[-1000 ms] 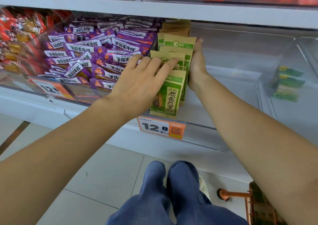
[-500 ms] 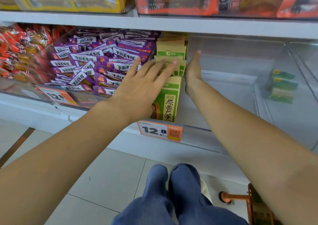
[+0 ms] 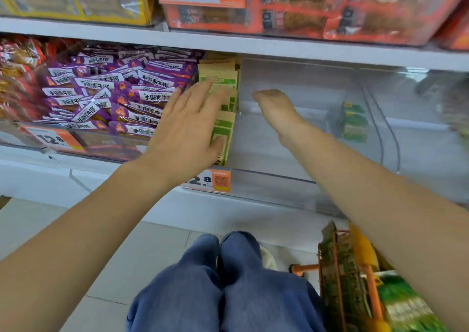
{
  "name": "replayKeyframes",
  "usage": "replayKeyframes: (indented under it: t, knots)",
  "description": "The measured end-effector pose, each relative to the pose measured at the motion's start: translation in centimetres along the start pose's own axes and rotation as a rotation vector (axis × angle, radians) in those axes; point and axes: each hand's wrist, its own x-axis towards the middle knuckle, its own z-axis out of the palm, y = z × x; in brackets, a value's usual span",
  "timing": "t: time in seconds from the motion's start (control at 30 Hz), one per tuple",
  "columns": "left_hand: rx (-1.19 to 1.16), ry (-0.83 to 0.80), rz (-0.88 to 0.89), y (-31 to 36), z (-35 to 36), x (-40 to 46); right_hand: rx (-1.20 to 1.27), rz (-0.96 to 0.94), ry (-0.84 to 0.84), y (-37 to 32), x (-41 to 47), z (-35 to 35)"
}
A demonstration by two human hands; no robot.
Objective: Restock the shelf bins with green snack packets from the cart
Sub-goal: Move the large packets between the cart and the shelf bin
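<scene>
A row of green and tan snack packets (image 3: 224,122) stands upright at the left end of a clear shelf bin (image 3: 279,177). My left hand (image 3: 187,133) presses flat against the front of that row, fingers straight. My right hand (image 3: 275,107) hovers inside the bin just right of the row, apart from it, holding nothing; its fingers point away and look loosely bent. An orange wire cart (image 3: 335,268) at the bottom right holds more green packets (image 3: 403,306).
Purple snack packets (image 3: 109,98) fill the bin to the left. A small stack of green packets (image 3: 354,123) lies in the bin to the right. An orange price tag (image 3: 210,180) hangs on the bin's front. Boxed goods sit on the shelf above.
My right hand has let go of the right side of the packet row and drawn away to the right. My left hand stays flat on the row. The view has tilted toward the cart.
</scene>
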Motion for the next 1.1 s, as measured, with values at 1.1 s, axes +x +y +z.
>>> replayKeyframes:
  t: [1.1]
  knots:
    - [-1.674, -0.485, -0.513, 30.9, 0.3, -6.9, -0.132, -0.18, 0.504, 14.1, -33.0, -22.8]
